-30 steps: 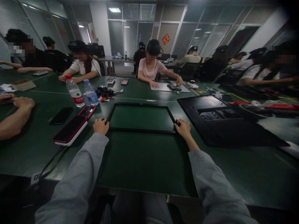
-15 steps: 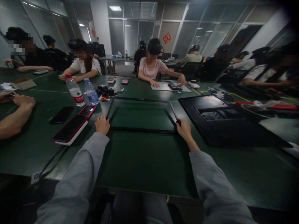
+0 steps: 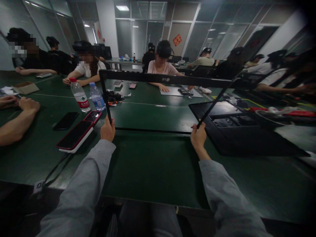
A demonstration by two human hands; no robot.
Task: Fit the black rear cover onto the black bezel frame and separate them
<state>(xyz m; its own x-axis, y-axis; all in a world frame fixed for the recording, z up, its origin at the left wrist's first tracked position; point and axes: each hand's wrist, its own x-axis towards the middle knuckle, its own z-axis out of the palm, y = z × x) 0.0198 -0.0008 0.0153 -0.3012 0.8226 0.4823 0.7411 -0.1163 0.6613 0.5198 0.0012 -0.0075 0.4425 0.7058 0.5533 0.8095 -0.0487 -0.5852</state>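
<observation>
Between my hands stands a thin black monitor bezel [image 3: 153, 78], an empty rectangular frame with an LG logo on its wide bar. That wide bar is raised and nearer to me, while the thin far-side bar sits low above the green table [image 3: 153, 177]. My left hand [image 3: 108, 130] is closed around the left side bar. The right side bar is gripped by my right hand [image 3: 198, 135], its fingers wrapped round it. Through the opening I see the tabletop and part of a person opposite.
A large black monitor back panel [image 3: 249, 131] lies to the right. On the left are a red-rimmed phone [image 3: 76, 133] on a white block, a black phone [image 3: 66, 121] and two water bottles [image 3: 80, 95]. A person's arm [image 3: 18, 121] rests at the left edge; others sit around.
The bezel has tilted up from lying nearly flat, its wide logo bar now raised and facing me. Both hands have turned with it, still gripping the sides.
</observation>
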